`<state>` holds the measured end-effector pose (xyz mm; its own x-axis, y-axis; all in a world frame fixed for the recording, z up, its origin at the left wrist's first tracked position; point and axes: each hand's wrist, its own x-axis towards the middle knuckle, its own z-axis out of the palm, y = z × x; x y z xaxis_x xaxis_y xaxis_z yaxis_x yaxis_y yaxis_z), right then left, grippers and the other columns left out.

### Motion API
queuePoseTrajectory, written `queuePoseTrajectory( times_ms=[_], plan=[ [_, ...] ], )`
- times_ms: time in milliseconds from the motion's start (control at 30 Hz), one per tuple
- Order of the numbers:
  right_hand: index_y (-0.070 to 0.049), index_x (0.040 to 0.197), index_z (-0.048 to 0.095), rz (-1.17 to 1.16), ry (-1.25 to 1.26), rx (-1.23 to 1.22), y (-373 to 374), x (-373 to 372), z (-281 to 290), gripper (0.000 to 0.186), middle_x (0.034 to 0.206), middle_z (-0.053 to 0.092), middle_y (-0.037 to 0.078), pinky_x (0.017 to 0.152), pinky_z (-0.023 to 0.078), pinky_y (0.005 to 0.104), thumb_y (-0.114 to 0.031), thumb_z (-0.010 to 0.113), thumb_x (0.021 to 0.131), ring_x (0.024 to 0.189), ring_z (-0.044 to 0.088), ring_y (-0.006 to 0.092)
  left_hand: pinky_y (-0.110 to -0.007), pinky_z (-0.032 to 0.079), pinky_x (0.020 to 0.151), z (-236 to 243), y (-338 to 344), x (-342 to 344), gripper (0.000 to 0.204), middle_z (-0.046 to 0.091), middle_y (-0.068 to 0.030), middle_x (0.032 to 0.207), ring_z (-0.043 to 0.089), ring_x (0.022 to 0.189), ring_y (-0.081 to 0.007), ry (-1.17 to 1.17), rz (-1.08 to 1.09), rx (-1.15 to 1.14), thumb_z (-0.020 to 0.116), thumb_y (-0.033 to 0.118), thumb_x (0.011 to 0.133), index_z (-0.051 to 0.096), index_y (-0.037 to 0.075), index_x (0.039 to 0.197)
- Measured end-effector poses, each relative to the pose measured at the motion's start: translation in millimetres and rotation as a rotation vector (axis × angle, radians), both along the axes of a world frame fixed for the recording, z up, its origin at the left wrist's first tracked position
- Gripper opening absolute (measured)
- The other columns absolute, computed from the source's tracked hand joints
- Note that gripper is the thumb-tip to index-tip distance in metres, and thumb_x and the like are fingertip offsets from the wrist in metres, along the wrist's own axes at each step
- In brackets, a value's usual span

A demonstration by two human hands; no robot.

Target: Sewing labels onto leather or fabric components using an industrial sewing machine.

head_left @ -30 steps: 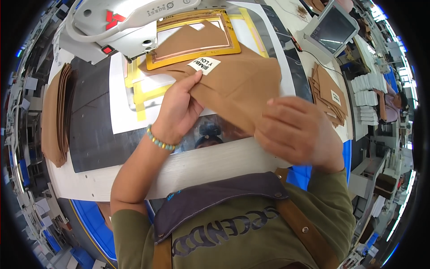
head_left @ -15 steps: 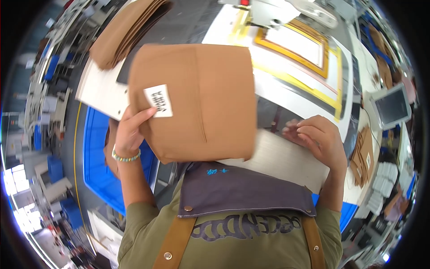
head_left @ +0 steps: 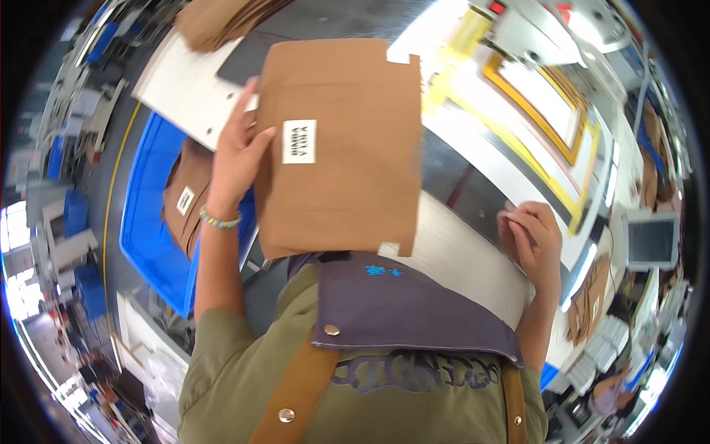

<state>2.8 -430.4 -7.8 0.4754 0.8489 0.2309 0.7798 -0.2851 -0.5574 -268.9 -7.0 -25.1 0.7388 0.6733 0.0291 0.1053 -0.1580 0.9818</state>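
Note:
A brown fabric panel (head_left: pixel 340 185) with a white label and notched right corners is in front of my body, over the work surface. My left hand (head_left: pixel 235 152), with a beaded bracelet at the wrist, grips its left edge; the thumb lies near the label, and part of the fingers is hidden by the cloth. Off to the right, apart from the panel, my right hand (head_left: pixel 534 240) has its fingers curled together, with nothing visible in them. Beneath it is the metallic work surface (head_left: pixel 466 244).
A blue bin (head_left: pixel 151 237) on the left holds more brown labelled pieces (head_left: pixel 188 196). Folded brown fabric (head_left: pixel 222 22) lies at the back left. A machine head (head_left: pixel 536 33) stands beside a yellow-edged frame (head_left: pixel 518 89). A small screen (head_left: pixel 651 240) is at far right.
The panel has turned and now lies flatter, its notched right edge showing. My left hand has moved up along its edge. My right hand's fingers have drawn together; the view has shifted.

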Motion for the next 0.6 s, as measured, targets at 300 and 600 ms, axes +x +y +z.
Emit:
queuePoseTrajectory(
  times_ms=[300, 600],
  plan=[
    [0.001, 0.109, 0.074, -0.038, 0.033, -0.007, -16, 0, -5, 0.016, 0.113, 0.067, 0.014, 0.093, 0.052, 0.0375, 0.001, 0.068, 0.095, 0.105, 0.067, 0.0300, -0.035, 0.050, 0.115, 61, 39, -96, 0.051, 0.058, -0.0176, 0.157, 0.059, 0.141, -0.0232, -0.259, 0.785, 0.406, 0.052, -0.006, 0.106, 0.051, -0.005, 0.157],
    [0.000, 0.111, 0.074, 0.001, 0.017, 0.001, -15, 2, -9, 0.016, 0.115, 0.065, 0.015, 0.093, 0.052, 0.0383, -0.001, 0.066, 0.097, 0.105, 0.066, 0.0313, -0.036, 0.060, 0.084, -126, 102, -232, 0.048, 0.069, -0.0153, 0.129, 0.070, 0.107, -0.0236, -0.249, 1.360, 0.126, 0.051, -0.014, 0.097, 0.059, -0.003, 0.143]
  ],
)
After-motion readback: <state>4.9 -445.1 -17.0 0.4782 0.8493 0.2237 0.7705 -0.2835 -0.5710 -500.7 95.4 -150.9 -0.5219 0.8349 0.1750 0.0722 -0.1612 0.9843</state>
